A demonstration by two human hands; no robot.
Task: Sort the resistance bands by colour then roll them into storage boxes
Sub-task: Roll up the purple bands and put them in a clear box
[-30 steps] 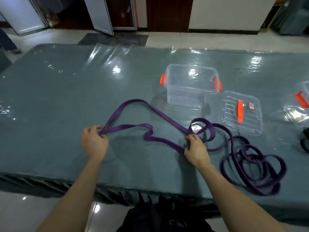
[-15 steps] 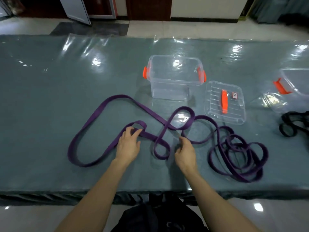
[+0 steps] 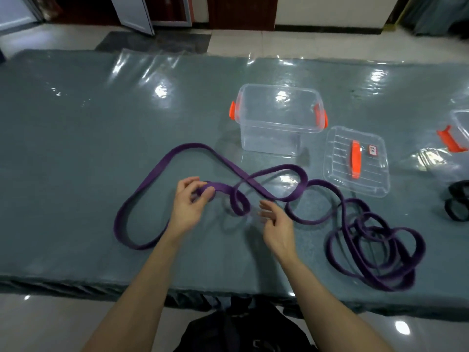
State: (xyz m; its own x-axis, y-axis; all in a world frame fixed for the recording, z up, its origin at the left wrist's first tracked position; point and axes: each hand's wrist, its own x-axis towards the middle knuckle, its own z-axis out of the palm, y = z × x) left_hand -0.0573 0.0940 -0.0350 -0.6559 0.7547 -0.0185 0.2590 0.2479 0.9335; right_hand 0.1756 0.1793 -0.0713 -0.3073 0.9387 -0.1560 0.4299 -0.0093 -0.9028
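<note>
A long purple resistance band [image 3: 162, 161] snakes across the grey-green table in wide loops. More purple band lies in a tangled heap [image 3: 375, 250] at the right front. My left hand [image 3: 189, 203] pinches a folded end of the purple band between thumb and fingers. My right hand [image 3: 275, 224] hovers just right of a small loop of the band, fingers loosely spread, holding nothing. A clear storage box [image 3: 278, 120] with orange latches stands open behind the band.
The box's clear lid [image 3: 355, 161] with an orange handle lies flat to its right. A second clear box [image 3: 456, 133] sits at the far right edge, with a black band [image 3: 456, 204] in front of it. The table's front edge [image 3: 101, 283] runs close to my body.
My left hand has come in from the far left loop end to a fold near the middle and curled round it. My right hand has let go of the band and opened.
</note>
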